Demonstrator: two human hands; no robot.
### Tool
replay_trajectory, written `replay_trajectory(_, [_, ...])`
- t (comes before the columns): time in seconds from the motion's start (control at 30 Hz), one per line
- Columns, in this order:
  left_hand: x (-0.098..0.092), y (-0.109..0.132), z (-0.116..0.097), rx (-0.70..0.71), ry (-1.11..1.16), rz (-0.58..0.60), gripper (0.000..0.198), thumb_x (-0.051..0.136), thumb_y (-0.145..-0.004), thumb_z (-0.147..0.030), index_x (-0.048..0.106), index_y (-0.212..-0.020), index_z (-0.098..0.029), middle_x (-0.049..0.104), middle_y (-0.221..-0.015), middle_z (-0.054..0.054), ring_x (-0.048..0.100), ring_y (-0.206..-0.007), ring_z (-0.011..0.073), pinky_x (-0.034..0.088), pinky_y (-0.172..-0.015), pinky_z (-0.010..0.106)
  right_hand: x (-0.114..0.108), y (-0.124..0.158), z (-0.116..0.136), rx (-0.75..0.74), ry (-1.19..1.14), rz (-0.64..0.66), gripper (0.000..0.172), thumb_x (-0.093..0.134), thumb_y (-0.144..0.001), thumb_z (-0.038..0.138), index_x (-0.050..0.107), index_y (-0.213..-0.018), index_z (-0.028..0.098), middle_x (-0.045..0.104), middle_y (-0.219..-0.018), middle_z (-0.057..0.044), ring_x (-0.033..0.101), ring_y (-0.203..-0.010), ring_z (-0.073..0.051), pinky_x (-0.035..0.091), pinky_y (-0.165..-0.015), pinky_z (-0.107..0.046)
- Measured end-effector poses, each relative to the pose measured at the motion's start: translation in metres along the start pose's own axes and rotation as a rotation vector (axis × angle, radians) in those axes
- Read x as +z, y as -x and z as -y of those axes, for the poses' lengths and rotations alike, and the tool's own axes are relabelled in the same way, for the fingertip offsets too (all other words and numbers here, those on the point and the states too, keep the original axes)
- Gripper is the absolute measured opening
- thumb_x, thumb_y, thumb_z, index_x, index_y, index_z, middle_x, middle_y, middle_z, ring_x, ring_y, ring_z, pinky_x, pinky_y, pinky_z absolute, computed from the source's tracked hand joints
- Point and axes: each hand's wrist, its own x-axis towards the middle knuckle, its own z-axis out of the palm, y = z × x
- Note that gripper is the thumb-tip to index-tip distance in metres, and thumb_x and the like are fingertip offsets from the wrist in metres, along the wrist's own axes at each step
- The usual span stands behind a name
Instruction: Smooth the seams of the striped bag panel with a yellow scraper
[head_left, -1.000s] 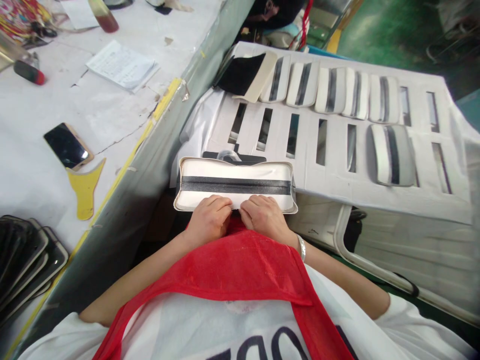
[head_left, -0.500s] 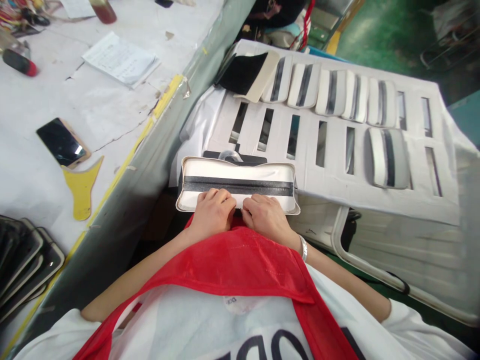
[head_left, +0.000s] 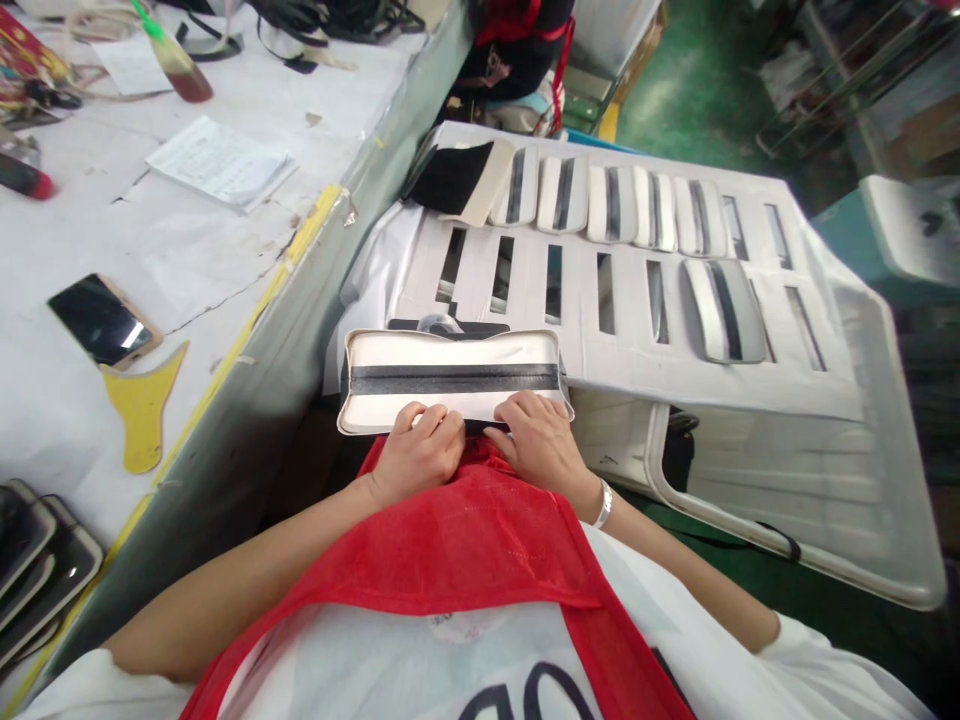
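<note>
A white zippered case (head_left: 454,350) with a black zip strip along its upper face lies crosswise just in front of my red apron. My left hand (head_left: 420,448) is curled over the case's near edge, left of its middle. On the same edge, farther right, my right hand (head_left: 544,442) grips with fingers bent over the top and the thumb lower, towards the apron. A dark flat piece and a clear curved loop (head_left: 441,323) show behind the case. What lies under the case is hidden.
To the right, a white slotted board (head_left: 622,375) carries several similar cases (head_left: 611,200) and a black-and-beige piece (head_left: 457,182). Below it stands a pale bin (head_left: 847,560). The left table holds a phone (head_left: 103,318), a yellow scraper (head_left: 144,415), papers (head_left: 217,160) and dark framed panels (head_left: 56,560).
The view has shifted, so the board and table appear farther left. Both hands sit lower on the case's near edge, and the gap between them has widened, with the right thumb stretched inward.
</note>
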Motion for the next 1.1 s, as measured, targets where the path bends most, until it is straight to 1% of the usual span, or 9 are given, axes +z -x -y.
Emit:
replay_trajectory(0.13, [-0.002,0.001,-0.006,0.011,-0.053,0.016,0.011,0.051,-0.086,-0.009,0.062,-0.087,-0.011,0.062,-0.084,0.005,0.054,-0.079,0.0171,0.036,-0.073,0.035,0.009,0.016,-0.010,0.000,-0.070,-0.199,0.013,0.055,-0.090,0.027,0.066,-0.089,0.021,0.063,-0.093,-0.004,0.052,-0.091,-0.019,0.031,-0.096,-0.036])
replay_trajectory(0.23, [-0.002,0.001,-0.010,0.019,-0.085,0.038,0.010,0.051,-0.086,-0.008,0.061,-0.087,-0.011,0.059,-0.077,0.005,0.053,-0.072,0.0168,0.036,-0.067,0.035,0.013,0.018,-0.012,0.023,-0.109,-0.267,0.017,0.053,-0.091,0.026,0.066,-0.082,0.021,0.064,-0.090,-0.003,0.052,-0.089,-0.016,0.029,-0.100,-0.035])
replay_trajectory(0.37, [-0.001,0.001,-0.011,0.045,-0.131,0.036,0.010,0.052,-0.087,-0.010,0.062,-0.088,-0.010,0.056,-0.070,0.004,0.051,-0.066,0.0158,0.039,-0.068,0.034,0.016,0.012,-0.011,0.043,-0.125,-0.248,0.018,0.052,-0.089,0.025,0.064,-0.076,0.020,0.063,-0.091,-0.003,0.051,-0.088,-0.017,0.030,-0.099,-0.036])
replay_trajectory(0.53, [0.000,-0.002,-0.011,0.069,-0.105,0.029,0.020,0.054,-0.088,-0.016,0.061,-0.107,-0.015,0.061,-0.078,0.003,0.056,-0.076,0.0173,0.041,-0.081,0.037,0.017,0.004,-0.006,0.017,-0.042,-0.204,0.012,0.053,-0.084,0.021,0.064,-0.078,0.021,0.063,-0.095,-0.004,0.048,-0.091,-0.020,0.026,-0.104,-0.040])
replay_trajectory(0.7, [0.002,-0.007,-0.015,0.036,-0.082,0.033,0.013,0.053,-0.089,-0.017,0.063,-0.098,-0.016,0.059,-0.075,0.002,0.055,-0.076,0.0166,0.041,-0.084,0.038,0.016,0.008,-0.005,0.018,-0.015,-0.209,0.013,0.052,-0.086,0.023,0.064,-0.080,0.021,0.063,-0.105,-0.005,0.049,-0.102,-0.022,0.021,-0.109,-0.043])
replay_trajectory(0.77, [0.003,-0.008,-0.017,0.041,-0.075,0.037,0.015,0.053,-0.088,-0.014,0.063,-0.098,-0.013,0.062,-0.086,0.005,0.056,-0.082,0.0177,0.041,-0.083,0.037,0.017,0.015,-0.011,0.055,-0.042,-0.255,0.013,0.055,-0.086,0.030,0.064,-0.089,0.021,0.061,-0.115,-0.007,0.050,-0.108,-0.023,0.020,-0.110,-0.045])
replay_trajectory(0.87, [0.004,-0.009,-0.021,0.069,-0.066,0.079,0.017,0.052,-0.087,-0.011,0.063,-0.100,-0.008,0.062,-0.088,0.008,0.057,-0.081,0.0186,0.042,-0.073,0.034,0.017,0.029,-0.025,0.138,-0.093,-0.357,0.031,0.060,-0.085,0.034,0.059,-0.110,0.018,0.058,-0.124,-0.011,0.050,-0.115,-0.024,0.021,-0.112,-0.047])
replay_trajectory(1.0, [0.006,-0.009,-0.025,0.078,-0.073,0.117,0.019,0.049,-0.088,-0.011,0.060,-0.103,-0.005,0.062,-0.084,0.010,0.056,-0.076,0.0192,0.041,-0.065,0.034,0.016,0.039,-0.042,0.152,-0.185,-0.323,0.013,0.057,-0.087,0.030,0.064,-0.093,0.021,0.060,-0.121,-0.008,0.049,-0.119,-0.023,0.023,-0.111,-0.049])
replay_trajectory(1.1, [0.008,-0.009,-0.027,0.081,-0.074,0.132,0.020,0.047,-0.089,-0.013,0.058,-0.105,-0.006,0.062,-0.087,0.011,0.056,-0.076,0.0194,0.041,-0.065,0.034,0.015,0.037,-0.045,0.155,-0.235,-0.322,0.013,0.056,-0.088,0.027,0.067,-0.084,0.021,0.060,-0.119,-0.008,0.047,-0.122,-0.023,0.025,-0.110,-0.049])
